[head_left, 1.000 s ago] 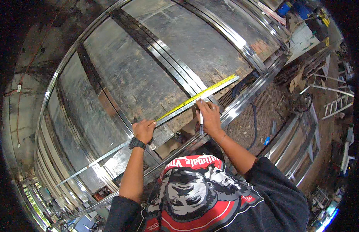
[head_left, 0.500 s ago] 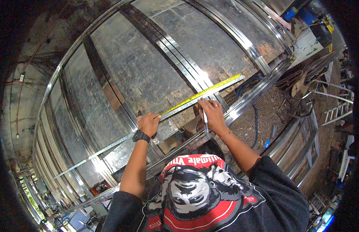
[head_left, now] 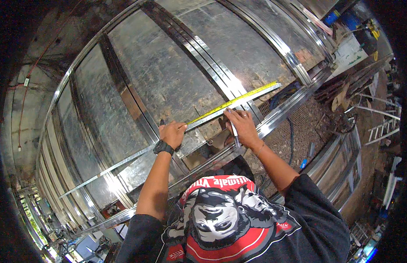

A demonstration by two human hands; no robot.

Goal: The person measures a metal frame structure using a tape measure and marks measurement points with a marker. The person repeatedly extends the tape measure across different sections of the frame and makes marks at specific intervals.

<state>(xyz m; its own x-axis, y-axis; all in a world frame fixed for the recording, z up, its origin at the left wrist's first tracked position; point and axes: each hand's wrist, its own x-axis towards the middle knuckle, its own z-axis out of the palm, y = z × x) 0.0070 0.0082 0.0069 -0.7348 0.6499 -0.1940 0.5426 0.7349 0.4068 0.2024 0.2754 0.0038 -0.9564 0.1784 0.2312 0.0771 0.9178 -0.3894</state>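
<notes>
Spanning two rails (head_left: 201, 50): tape (head_left: 255, 92) laid along a bar (head_left: 207, 119), pen (head_left: 235, 131) in the right hand (head_left: 241, 127)

The tape, yellow and drawn out straight, lies along the far edge of the silver bar, slanting up to the right across the frame. Its right end stops just short of the bar's end. Its other end meets the left hand (head_left: 172, 134), which is curled over tape and bar with the thumb at the tape; the fingers are partly hidden, so I cannot tell whether they clamp the tape, the bar or both. The bar's line appears again beyond that hand, toward the lower left.

The right hand is closed around the white pen, which points down toward the body, and its fingertips are at the bar's near edge. A black watch (head_left: 164, 148) is on the left wrist.

Dark, scuffed panels (head_left: 155, 65) fill the spaces between the rails. Gravel (head_left: 278, 151) shows below the near edge, with a dark hose (head_left: 292, 144) across it. A ladder (head_left: 385, 124) is well apart, at far right.
</notes>
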